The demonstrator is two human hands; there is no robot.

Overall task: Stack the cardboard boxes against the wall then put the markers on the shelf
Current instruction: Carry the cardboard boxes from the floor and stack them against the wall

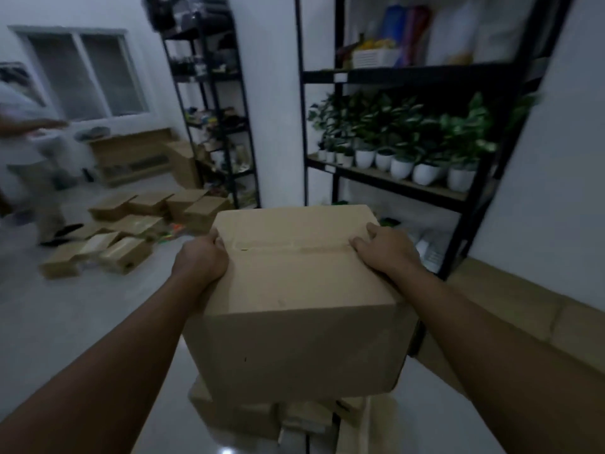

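Note:
I hold a closed brown cardboard box in front of me with both hands. My left hand grips its left top edge and my right hand grips its right top edge. Below it lie more cardboard boxes on the floor. Several smaller boxes are scattered on the floor at the left. Among them lie coloured markers, blurred. A black metal shelf stands straight ahead against the white wall.
The shelf ahead carries potted plants in white pots and bottles above. A row of flat cardboard boxes lines the right wall. A second black rack stands further back. A person moves at the far left.

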